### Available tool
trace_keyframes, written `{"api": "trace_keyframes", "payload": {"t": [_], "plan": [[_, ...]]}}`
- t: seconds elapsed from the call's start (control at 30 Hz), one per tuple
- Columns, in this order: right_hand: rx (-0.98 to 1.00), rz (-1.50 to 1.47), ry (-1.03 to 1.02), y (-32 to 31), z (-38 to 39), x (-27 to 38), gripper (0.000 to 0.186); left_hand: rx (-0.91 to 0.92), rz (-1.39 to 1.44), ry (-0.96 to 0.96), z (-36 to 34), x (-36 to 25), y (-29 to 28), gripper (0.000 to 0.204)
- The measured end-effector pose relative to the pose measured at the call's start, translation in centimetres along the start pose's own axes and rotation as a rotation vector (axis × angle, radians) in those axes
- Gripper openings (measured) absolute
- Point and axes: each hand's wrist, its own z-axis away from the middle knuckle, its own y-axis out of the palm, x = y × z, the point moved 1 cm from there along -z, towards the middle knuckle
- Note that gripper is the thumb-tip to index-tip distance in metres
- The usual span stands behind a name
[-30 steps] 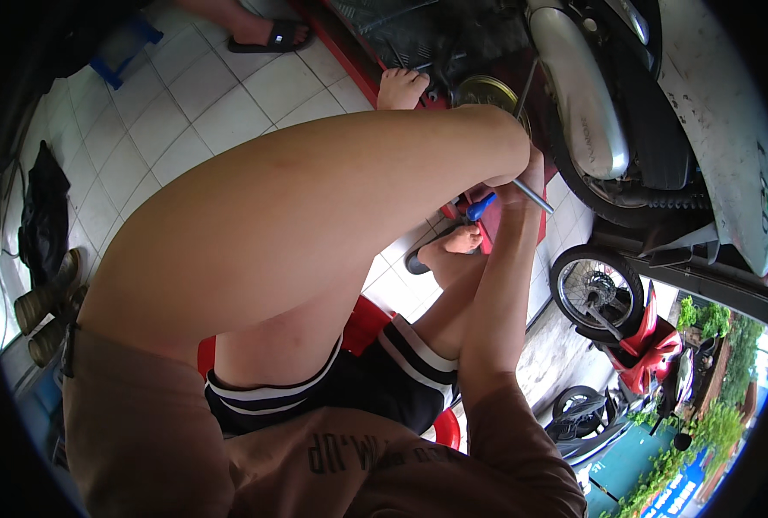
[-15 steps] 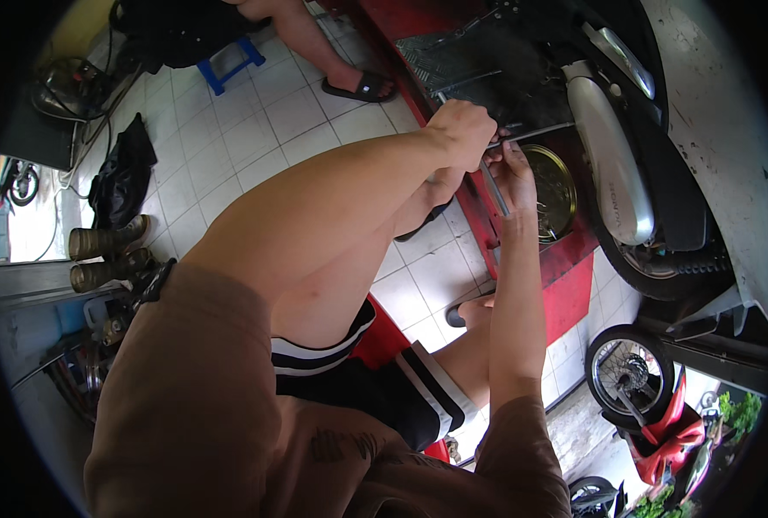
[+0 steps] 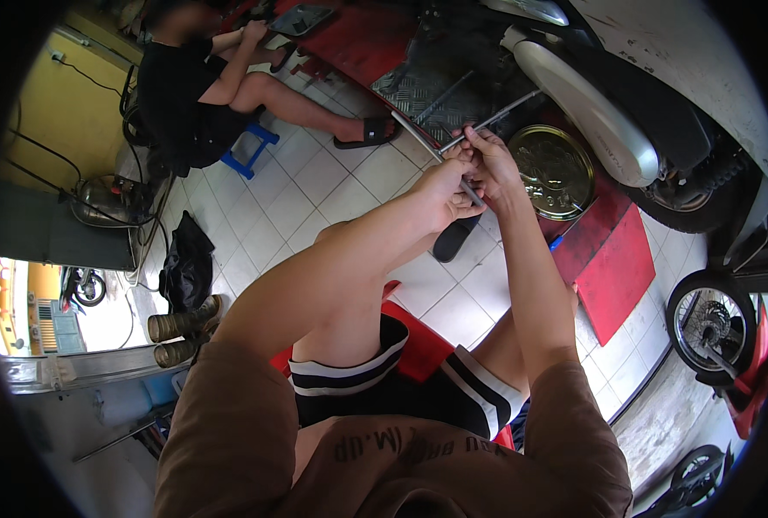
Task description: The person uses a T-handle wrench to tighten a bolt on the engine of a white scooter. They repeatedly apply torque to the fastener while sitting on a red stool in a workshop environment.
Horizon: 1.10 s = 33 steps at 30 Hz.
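Observation:
A metal T-handle wrench [image 3: 418, 135] is held between both of my hands, over the gap beside the red work platform. My left hand [image 3: 450, 188] has its fingers closed around the near end of the crossbar. My right hand [image 3: 491, 162] pinches the shaft close to where it meets the bar. The thin shaft slants away to the upper right, its tip appearing near the motorcycle's silver exhaust cover [image 3: 587, 112]; whether they touch I cannot tell. Right of my right hand, a round gold tin tray [image 3: 552, 138] with small metal parts in it rests on the platform.
The red platform [image 3: 613, 285] runs along my right, with a dark metal plate [image 3: 410, 82] and a thin rod [image 3: 444, 97] on it. A person in black [image 3: 177, 91] sits on a blue stool [image 3: 250, 151] at the far left. Boots [image 3: 177, 326] stand at left.
Both hands have drawn nearer to me with the wrench, and my left hand now grips lower on the crossbar. The view has swung, bringing the seated person more fully into sight.

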Motion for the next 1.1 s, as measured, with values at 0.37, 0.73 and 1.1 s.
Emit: {"api": "trace_keyframes", "payload": {"t": [0.37,0.73,1.1], "plan": [[0.031,-0.141,-0.054,-0.2,0.6,0.1,0.008,0.153,-1.244,0.891,3.9,-3.5,-2.7,0.031],[0.023,-0.135,-0.047,-0.5,1.5,0.6,0.011,-0.304,-1.939,0.630,4.0,-2.4,-5.7,0.062],[0.050,-0.171,-0.030,-1.6,1.7,1.1,0.011,0.188,-1.831,1.149,5.3,-2.4,-4.3,0.045]]}}
